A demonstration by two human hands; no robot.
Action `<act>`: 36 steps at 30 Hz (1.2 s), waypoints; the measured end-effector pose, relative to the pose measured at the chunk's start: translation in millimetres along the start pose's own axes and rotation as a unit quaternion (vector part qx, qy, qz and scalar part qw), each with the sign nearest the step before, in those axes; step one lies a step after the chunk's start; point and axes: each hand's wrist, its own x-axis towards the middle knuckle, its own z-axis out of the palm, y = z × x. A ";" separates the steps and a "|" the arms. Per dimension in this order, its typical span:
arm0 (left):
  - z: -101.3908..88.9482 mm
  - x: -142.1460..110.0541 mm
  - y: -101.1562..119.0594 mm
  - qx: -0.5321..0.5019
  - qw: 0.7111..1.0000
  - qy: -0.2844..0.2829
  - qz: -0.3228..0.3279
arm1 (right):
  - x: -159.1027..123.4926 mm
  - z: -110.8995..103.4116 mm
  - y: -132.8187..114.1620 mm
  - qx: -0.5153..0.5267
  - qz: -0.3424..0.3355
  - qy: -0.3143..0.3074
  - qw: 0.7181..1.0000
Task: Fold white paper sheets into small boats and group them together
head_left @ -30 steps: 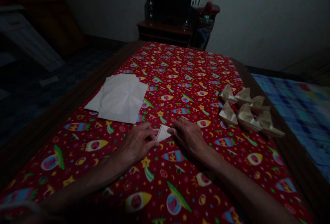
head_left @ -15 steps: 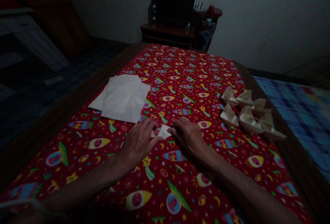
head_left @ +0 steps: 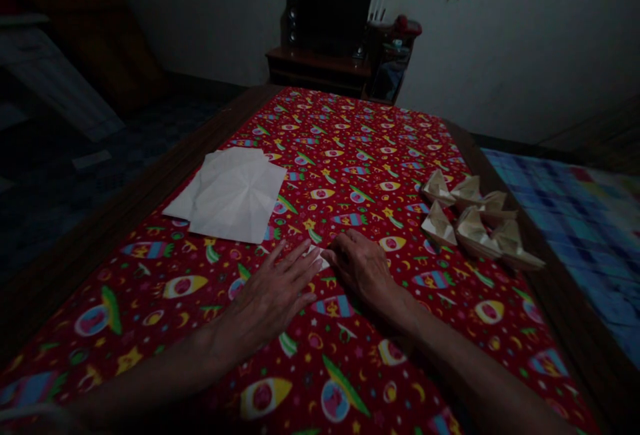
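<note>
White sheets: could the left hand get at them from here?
Likely yes. The left hand, fingers over the small folded paper, is close to the white sheets, with only patterned cloth between and nothing covering them.

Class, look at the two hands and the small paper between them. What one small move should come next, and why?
I would slide the flat left hand gently over the small folded paper, pressing it: the left fingers already lie spread across part of it, and the right hand, fingers bent at its other side, seems placed to steady it.
</note>
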 end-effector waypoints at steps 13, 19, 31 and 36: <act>-2.7 -6.9 -10.8 -0.011 0.999 -0.042 0.007 | -32.4 -18.9 9.9 -0.051 -0.170 -0.090 0.980; -3.4 -19.0 -16.4 0.013 0.999 -0.019 0.029 | -42.8 -18.3 13.2 -0.088 -0.162 -0.093 0.978; -2.8 -32.7 -18.8 -0.039 0.999 0.013 0.035 | -22.7 -21.6 -25.7 -0.115 -0.186 -0.092 0.971; -2.0 -29.2 -24.0 -0.155 0.985 0.074 0.010 | -6.5 -20.4 -20.0 -0.058 -0.214 -0.101 0.970</act>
